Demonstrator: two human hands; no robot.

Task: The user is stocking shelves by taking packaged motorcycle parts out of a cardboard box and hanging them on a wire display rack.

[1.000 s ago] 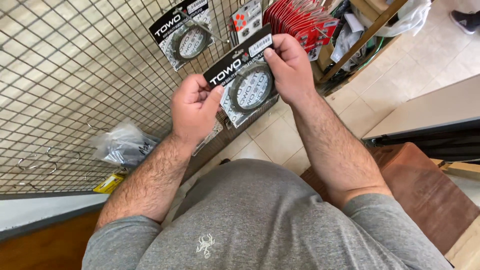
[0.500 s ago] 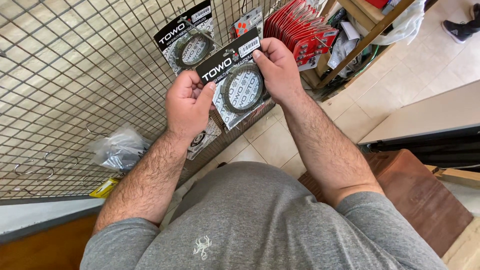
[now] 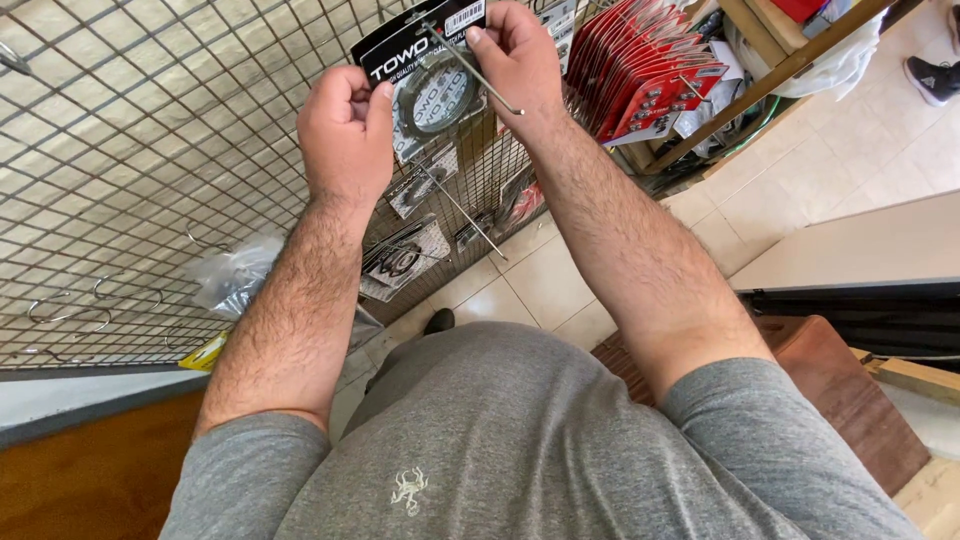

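Both hands are sitting higher against the wire grid (image 3: 150,150) than half a second ago, and the pack (image 3: 425,70) is riding up with them to the top edge of the view.

Left hand (image 3: 345,135): grip is clenching on the pack's left edge, thumb and fingers curled round it, knuckles facing the camera.

Right hand (image 3: 515,60): grip is pinching the pack's upper right corner, thumb and forefinger meeting just where a peg hook (image 3: 480,75) is crossing the card. Hook is running as a thin metal rod down and to the right from the card's top, its free end showing past the right wrist.

Pack: black header card with a clear blister carrying a dark coiled ring; it is lying flat against the grid, between the two hands, touching both.

Below it, a second bare hook (image 3: 460,210) is sticking out of the grid, and two or three similar packs (image 3: 405,255) are hanging lower down behind the left forearm. Red packs (image 3: 640,65) are hanging in a dense row just right of the right hand. Clear bag (image 3: 235,275) is lying at the grid's foot, near the left forearm. Empty wire hooks (image 3: 75,310) are showing at far left. Tiled floor (image 3: 790,190) is showing beyond the right forearm.
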